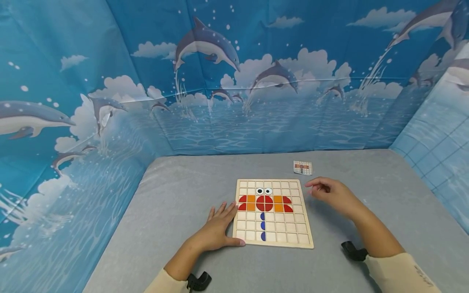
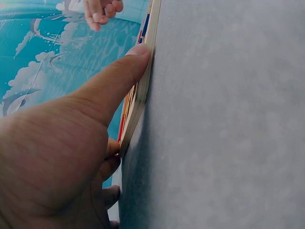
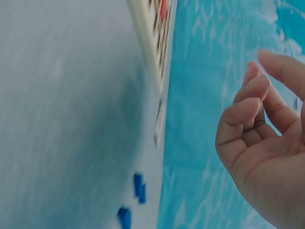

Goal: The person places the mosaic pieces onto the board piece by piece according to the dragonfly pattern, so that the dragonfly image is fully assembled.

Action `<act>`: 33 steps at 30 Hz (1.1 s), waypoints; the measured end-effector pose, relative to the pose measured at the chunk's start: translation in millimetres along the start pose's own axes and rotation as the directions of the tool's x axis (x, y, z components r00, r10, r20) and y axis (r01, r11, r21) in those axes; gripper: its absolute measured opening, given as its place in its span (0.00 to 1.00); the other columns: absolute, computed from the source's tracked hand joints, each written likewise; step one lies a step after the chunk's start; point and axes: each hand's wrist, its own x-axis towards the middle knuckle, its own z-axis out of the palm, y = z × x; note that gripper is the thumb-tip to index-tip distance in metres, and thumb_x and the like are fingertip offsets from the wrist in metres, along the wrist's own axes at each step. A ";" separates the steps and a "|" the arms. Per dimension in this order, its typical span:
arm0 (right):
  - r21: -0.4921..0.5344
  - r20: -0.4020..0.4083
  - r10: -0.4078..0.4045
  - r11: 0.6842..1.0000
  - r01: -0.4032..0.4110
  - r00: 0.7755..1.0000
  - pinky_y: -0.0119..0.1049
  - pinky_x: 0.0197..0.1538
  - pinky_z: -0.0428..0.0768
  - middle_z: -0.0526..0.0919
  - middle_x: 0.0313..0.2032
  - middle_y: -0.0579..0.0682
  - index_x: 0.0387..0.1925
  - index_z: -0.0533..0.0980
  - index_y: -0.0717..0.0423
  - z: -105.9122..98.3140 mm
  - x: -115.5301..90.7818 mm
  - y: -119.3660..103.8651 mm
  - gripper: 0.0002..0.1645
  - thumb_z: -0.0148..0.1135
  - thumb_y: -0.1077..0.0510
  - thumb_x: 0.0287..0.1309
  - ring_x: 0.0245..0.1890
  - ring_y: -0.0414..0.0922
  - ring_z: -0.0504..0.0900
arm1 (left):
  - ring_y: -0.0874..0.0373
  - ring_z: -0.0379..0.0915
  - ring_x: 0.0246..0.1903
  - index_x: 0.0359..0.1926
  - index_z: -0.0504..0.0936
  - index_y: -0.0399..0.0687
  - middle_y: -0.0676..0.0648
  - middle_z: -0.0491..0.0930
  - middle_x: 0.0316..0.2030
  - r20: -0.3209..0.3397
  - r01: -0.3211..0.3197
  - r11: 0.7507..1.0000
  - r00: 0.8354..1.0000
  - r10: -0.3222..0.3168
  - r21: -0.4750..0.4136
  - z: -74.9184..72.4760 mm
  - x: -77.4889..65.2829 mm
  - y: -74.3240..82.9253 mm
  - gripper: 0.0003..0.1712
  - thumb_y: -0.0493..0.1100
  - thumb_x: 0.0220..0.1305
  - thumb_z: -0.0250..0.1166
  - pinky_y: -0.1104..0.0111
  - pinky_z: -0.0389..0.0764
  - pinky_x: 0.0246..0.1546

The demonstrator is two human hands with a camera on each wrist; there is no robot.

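A square wooden grid board lies on the grey surface. Set into it are two eye pieces, a red circle of quarter pieces, orange squares and red quarter pieces at both sides. Blue half-round pieces run down its middle column. My left hand rests at the board's left edge, fingers spread, thumb on the near left corner. Off the board's right side, my right hand hovers with fingers loosely bent and nothing between them.
A small pattern card lies beyond the board's far right corner. In the right wrist view, several small blue pieces lie on the table past the board. A dolphin-print curtain stands along the back and sides.
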 end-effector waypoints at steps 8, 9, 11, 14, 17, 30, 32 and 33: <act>0.054 -0.082 0.112 0.993 -0.107 0.990 0.41 0.37 0.77 0.80 0.46 0.55 0.65 0.73 0.57 -17.2 4.3 26.4 0.27 0.54 0.45 0.74 0.39 0.50 0.75 | 0.45 0.33 0.82 0.81 0.51 0.52 0.52 0.46 0.81 0.003 0.005 1.000 1.000 -0.005 0.011 0.7 0.5 -2.0 0.66 0.73 0.51 0.71 0.38 0.35 0.77; 0.056 -0.091 0.124 0.991 -0.120 0.988 0.41 0.38 0.77 0.80 0.46 0.53 0.65 0.73 0.57 -19.0 5.1 29.4 0.29 0.54 0.44 0.74 0.39 0.49 0.75 | 0.45 0.33 0.82 0.81 0.50 0.52 0.52 0.46 0.81 0.003 0.004 1.000 1.000 -0.005 0.010 0.6 0.6 -2.1 0.66 0.73 0.51 0.71 0.38 0.35 0.77; 0.057 -0.106 0.150 0.988 -0.145 0.983 0.40 0.39 0.78 0.80 0.46 0.49 0.66 0.73 0.57 -22.4 6.6 34.9 0.30 0.54 0.43 0.73 0.40 0.48 0.76 | 0.45 0.33 0.82 0.81 0.50 0.52 0.51 0.46 0.81 0.003 0.003 1.000 1.000 -0.003 0.010 0.3 0.5 -2.0 0.66 0.73 0.51 0.71 0.38 0.35 0.77; 0.067 -0.115 0.185 0.982 -0.178 0.976 0.39 0.39 0.78 0.79 0.44 0.47 0.67 0.72 0.59 -27.6 9.6 42.3 0.32 0.55 0.42 0.73 0.39 0.45 0.76 | 0.45 0.34 0.82 0.81 0.51 0.51 0.51 0.47 0.81 -0.001 0.001 1.000 1.000 -0.001 0.005 -0.6 0.4 -1.5 0.66 0.73 0.51 0.72 0.38 0.35 0.77; 0.068 -0.125 0.219 0.975 -0.212 0.968 0.36 0.39 0.78 0.78 0.43 0.45 0.67 0.71 0.60 -32.5 12.3 48.2 0.33 0.55 0.42 0.73 0.39 0.43 0.76 | 0.45 0.33 0.82 0.81 0.51 0.51 0.51 0.47 0.81 -0.002 0.000 1.000 1.000 0.000 0.005 -1.2 0.3 -1.4 0.66 0.73 0.51 0.72 0.38 0.34 0.77; 0.015 -0.155 0.311 0.950 -0.312 0.938 0.31 0.40 0.79 0.79 0.51 0.58 0.64 0.73 0.64 -42.9 18.9 71.1 0.28 0.57 0.50 0.71 0.45 0.46 0.77 | 0.46 0.33 0.82 0.81 0.51 0.52 0.51 0.47 0.81 -0.006 -0.006 1.000 1.000 0.006 0.002 1.7 3.3 -5.1 0.66 0.72 0.51 0.72 0.37 0.35 0.76; 0.012 -0.150 0.331 0.943 -0.333 0.931 0.31 0.39 0.80 0.79 0.49 0.57 0.64 0.73 0.63 -43.6 19.6 74.1 0.27 0.57 0.52 0.71 0.44 0.46 0.77 | 0.46 0.33 0.82 0.81 0.51 0.52 0.51 0.46 0.81 -0.003 -0.005 1.000 1.000 0.005 0.002 2.1 3.9 -5.4 0.66 0.73 0.51 0.72 0.37 0.35 0.76; 0.010 -0.148 0.338 0.940 -0.340 0.930 0.31 0.38 0.80 0.79 0.48 0.56 0.63 0.73 0.64 -43.7 19.8 75.2 0.27 0.58 0.52 0.70 0.43 0.46 0.77 | 0.46 0.33 0.82 0.81 0.51 0.52 0.51 0.46 0.81 -0.002 -0.005 1.000 1.000 0.005 0.001 2.3 4.1 -5.6 0.66 0.73 0.51 0.72 0.37 0.34 0.77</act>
